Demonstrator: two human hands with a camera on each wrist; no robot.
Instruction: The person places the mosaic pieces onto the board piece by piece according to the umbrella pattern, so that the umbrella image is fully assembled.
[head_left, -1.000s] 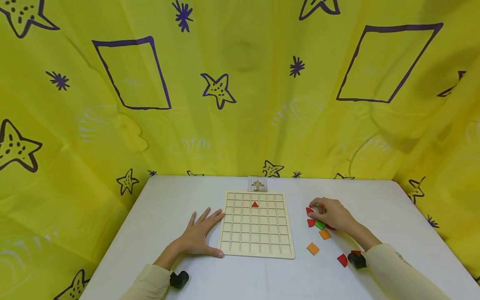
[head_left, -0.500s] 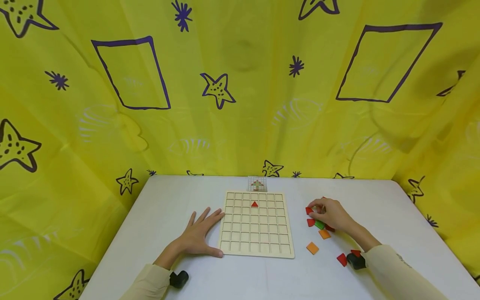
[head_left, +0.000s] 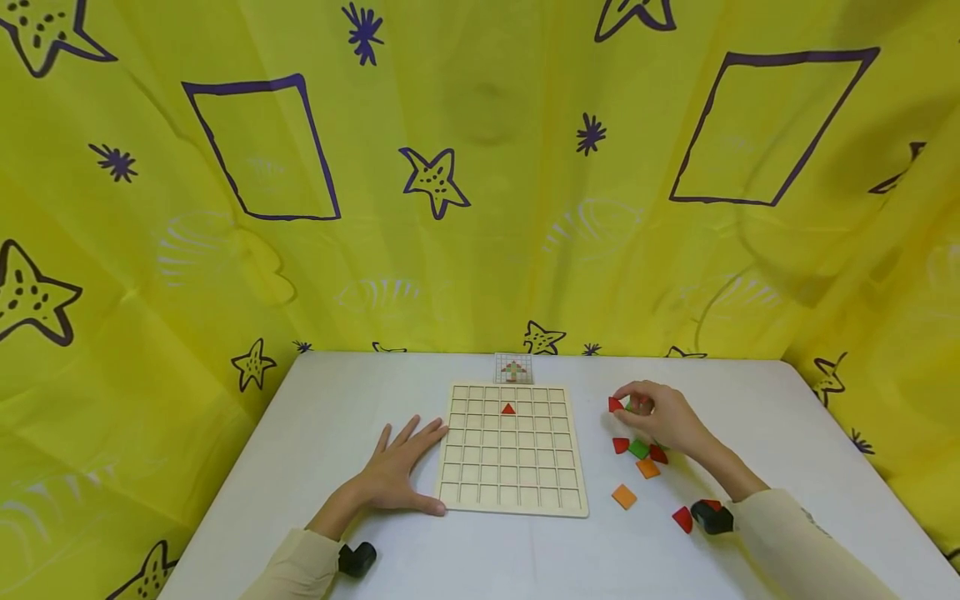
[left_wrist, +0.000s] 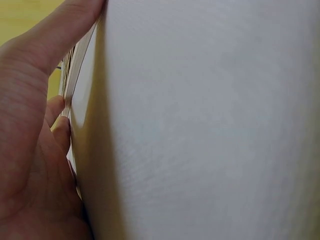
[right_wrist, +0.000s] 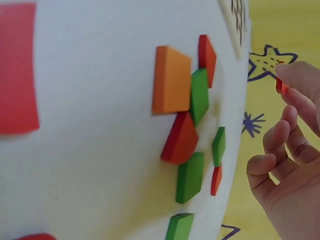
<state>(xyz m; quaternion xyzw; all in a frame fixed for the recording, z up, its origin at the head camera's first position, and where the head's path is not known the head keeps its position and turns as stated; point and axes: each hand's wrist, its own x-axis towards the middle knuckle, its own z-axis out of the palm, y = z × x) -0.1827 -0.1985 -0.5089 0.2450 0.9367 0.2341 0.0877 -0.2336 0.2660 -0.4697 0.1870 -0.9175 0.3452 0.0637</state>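
Note:
My right hand [head_left: 663, 414] pinches a red piece [right_wrist: 280, 86] between thumb and forefinger, lifted off the table; its other fingers bend loosely. In the head view the red piece sticks out left of the fingertips. Beneath and around the hand lie loose pieces: a green piece [head_left: 638, 449], a red quarter-round piece [head_left: 621, 446] and an orange square [head_left: 647, 468]. Fingers spread, my left hand [head_left: 397, 471] rests on the table, thumb and fingertips against the left edge of a pale wooden grid board [head_left: 517, 509]. One red triangle [head_left: 508, 409] sits in an upper cell of the board.
A small pattern card [head_left: 513, 368] stands behind the board. Another orange square [head_left: 624, 497] and a red piece [head_left: 682, 520] lie nearer the front. Dark wrist devices [head_left: 357, 559] are on both arms. A yellow curtain [head_left: 480, 250] encloses the white table.
My right hand has risen and moved slightly away from the pile with the red piece in its fingertips, uncovering pieces beneath. The left hand has stayed still.

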